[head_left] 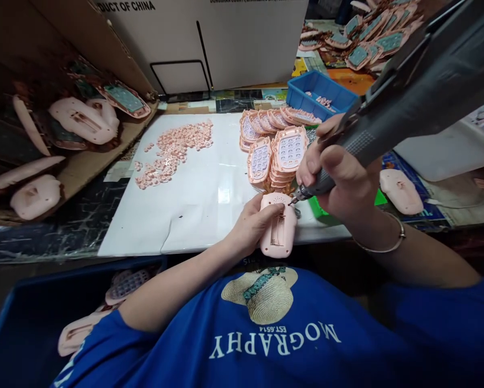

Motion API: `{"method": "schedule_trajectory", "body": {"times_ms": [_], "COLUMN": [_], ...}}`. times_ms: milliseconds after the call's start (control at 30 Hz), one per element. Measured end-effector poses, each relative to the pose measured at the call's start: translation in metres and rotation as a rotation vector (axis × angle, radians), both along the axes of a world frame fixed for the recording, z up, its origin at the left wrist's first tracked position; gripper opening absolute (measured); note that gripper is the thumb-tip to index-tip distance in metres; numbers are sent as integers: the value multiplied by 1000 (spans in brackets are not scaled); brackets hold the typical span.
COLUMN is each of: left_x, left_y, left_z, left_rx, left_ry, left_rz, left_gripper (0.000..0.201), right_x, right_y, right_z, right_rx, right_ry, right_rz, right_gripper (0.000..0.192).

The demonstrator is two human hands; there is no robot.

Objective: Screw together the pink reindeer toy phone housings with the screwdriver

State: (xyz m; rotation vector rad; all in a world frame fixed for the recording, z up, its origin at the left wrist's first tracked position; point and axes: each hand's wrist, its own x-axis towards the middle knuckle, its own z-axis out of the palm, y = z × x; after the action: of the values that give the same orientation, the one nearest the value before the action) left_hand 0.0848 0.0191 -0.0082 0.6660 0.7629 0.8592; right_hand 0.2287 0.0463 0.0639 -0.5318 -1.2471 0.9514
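Observation:
My left hand grips a pink plastic toy phone casing, back side up, its thumb lying across the upper face. An open battery compartment and corner screw holes show on that casing. A dark grey electric screwdriver is wrapped in my right hand. Its metal bit slants down to the casing's upper right corner, at or very near a screw hole. Just behind stands a stack of pink front shells with pale keypads, and another such shell leans beside it.
Loose small pink pieces lie on the white board. A blue bin and green tray stand right of the stack. Casings fill the left carton and lie in the lower blue crate. One casing lies right.

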Motion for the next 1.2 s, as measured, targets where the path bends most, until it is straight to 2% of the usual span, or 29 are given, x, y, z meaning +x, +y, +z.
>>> {"method": "schedule_trajectory", "body": {"times_ms": [167, 300, 400, 500, 567, 633, 700, 767, 867, 933, 1200], "left_x": [-1, 0, 1, -1, -5, -10, -15, -19, -21, -20, -15], "left_y": [-1, -2, -2, -2, -3, -4, -7, -10, -12, -13, -10], "left_z": [-1, 1, 5, 9, 11, 12, 12, 12, 12, 12, 10], "left_rx": [7, 10, 5, -27, -63, -84, -90, -106, -146, -159, -194], "left_ry": [56, 66, 62, 68, 76, 84, 72, 51, 23, -2, -45], "left_rz": [25, 55, 55, 19, -42, -111, -185, -263, -343, -348, -205], "left_gripper": [37, 39, 42, 44, 44, 44, 45, 47, 48, 48, 45], "right_x": [-1, -3, -2, 4, 15, 31, 51, 72, 94, 100, 105], "right_y": [-2, -3, -3, -1, 7, 23, 47, 74, 104, 114, 127], "right_z": [-14, -17, -10, 9, 21, 26, 21, 7, -17, -28, -45], "right_rx": [-6, -36, -103, -93, 3, 115, 140, 86, 42, 34, -38], "right_ry": [-88, -68, -19, -17, -11, -28, -95, -122, -119, -117, -163], "right_rz": [37, 10, 63, 161, 78, -141, -375, -509, -578, -593, -602], "right_gripper": [23, 27, 27, 27, 25, 21, 20, 26, 37, 42, 54]}}
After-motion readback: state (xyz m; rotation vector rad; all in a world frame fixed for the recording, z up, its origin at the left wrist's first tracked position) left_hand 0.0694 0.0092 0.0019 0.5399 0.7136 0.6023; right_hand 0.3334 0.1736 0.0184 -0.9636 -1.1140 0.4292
